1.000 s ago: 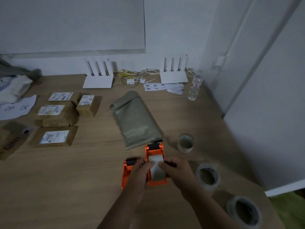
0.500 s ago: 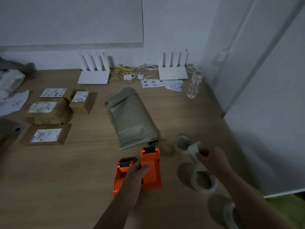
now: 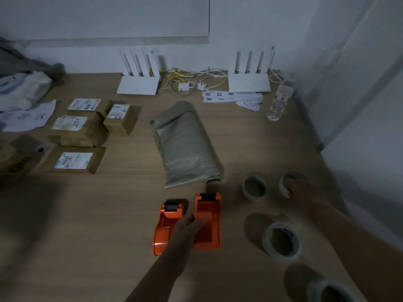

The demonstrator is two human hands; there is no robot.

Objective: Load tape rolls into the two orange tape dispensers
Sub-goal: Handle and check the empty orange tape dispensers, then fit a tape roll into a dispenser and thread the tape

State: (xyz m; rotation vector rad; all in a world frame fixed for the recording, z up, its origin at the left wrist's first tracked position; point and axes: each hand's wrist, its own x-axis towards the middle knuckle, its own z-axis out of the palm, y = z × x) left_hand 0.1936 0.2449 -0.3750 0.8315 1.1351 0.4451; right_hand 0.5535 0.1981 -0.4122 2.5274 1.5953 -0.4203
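Observation:
Two orange tape dispensers lie side by side near the table's front, the left dispenser (image 3: 166, 227) and the right dispenser (image 3: 209, 221), both without a roll. My left hand (image 3: 185, 233) sits between them, thumb over the right dispenser's inner wall, holding it down. My right hand (image 3: 305, 192) is stretched far right, fingers closed on a small near-empty tape core (image 3: 286, 183) at the table surface. Another small used-up roll (image 3: 255, 187) stands just left of it. A large full tape roll (image 3: 281, 240) lies flat right of the dispensers, and a second one (image 3: 329, 290) sits at the bottom edge.
A rolled grey plastic bag bundle (image 3: 185, 144) lies behind the dispensers. Labelled cardboard parcels (image 3: 76, 131) are at the left. Two white routers (image 3: 139, 83) (image 3: 248, 81), cables, paper slips and a water bottle (image 3: 279, 101) line the back. A wall closes the right side.
My right hand pulled the white core out of the right dispenser and carried it right and away, down to the table beyond the small roll. My left hand stayed on the dispenser.

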